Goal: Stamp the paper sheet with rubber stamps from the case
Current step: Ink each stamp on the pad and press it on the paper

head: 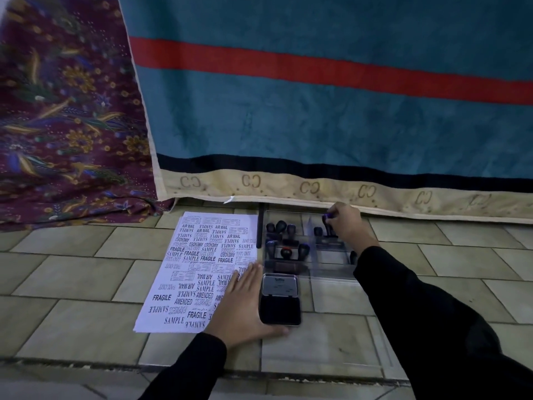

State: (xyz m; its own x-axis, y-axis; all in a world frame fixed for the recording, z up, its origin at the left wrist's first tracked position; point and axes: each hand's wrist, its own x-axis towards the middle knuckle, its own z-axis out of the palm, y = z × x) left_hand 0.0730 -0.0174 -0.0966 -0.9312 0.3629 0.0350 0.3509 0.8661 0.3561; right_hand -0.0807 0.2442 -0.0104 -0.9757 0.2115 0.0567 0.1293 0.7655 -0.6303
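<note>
A white paper sheet (190, 272) covered with many stamped words lies on the tiled floor. My left hand (242, 301) rests flat on its right edge, fingers straight. Right of it an open ink pad (280, 300) sits with its lid up. Behind the pad stands a clear plastic case (331, 255) holding several dark-handled rubber stamps (285, 241). My right hand (347, 226) reaches into the case's far right part and grips the handle of one rubber stamp (328, 226) standing in it.
A teal blanket with a red stripe (331, 96) hangs down to the floor just behind the case. A purple patterned cloth (66, 125) lies at the back left. The case's clear lid (331, 342) lies flat in front of the case.
</note>
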